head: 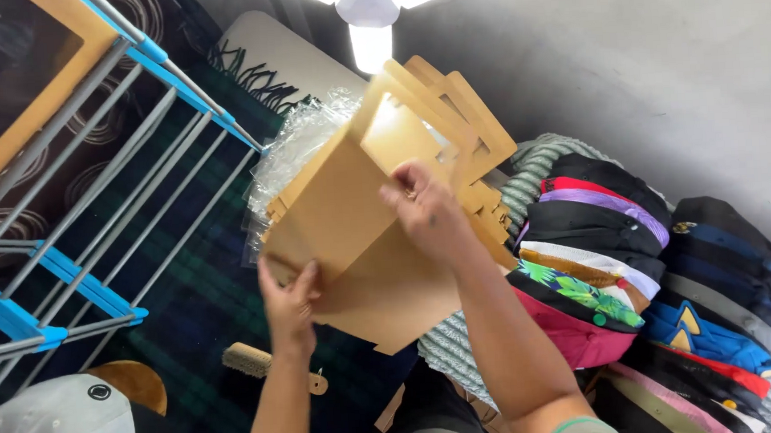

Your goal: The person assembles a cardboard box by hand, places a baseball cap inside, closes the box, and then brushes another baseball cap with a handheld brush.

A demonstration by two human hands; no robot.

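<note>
Cardboard box (350, 219), flat and unfolded, sits in my 2 grips: left hand (288, 303) pinches its lower corner, right hand (430, 214) clasps the windowed top; caps (620, 264) stacked beside.

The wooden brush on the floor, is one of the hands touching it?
No. The brush lies on the dark plaid cloth, apart from both hands, which hold the cardboard box.

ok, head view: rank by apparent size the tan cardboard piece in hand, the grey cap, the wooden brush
1. tan cardboard piece, held by left hand and right hand
2. grey cap, cut off by the frame edge, so unsure
3. wooden brush, clearly smallest
</note>
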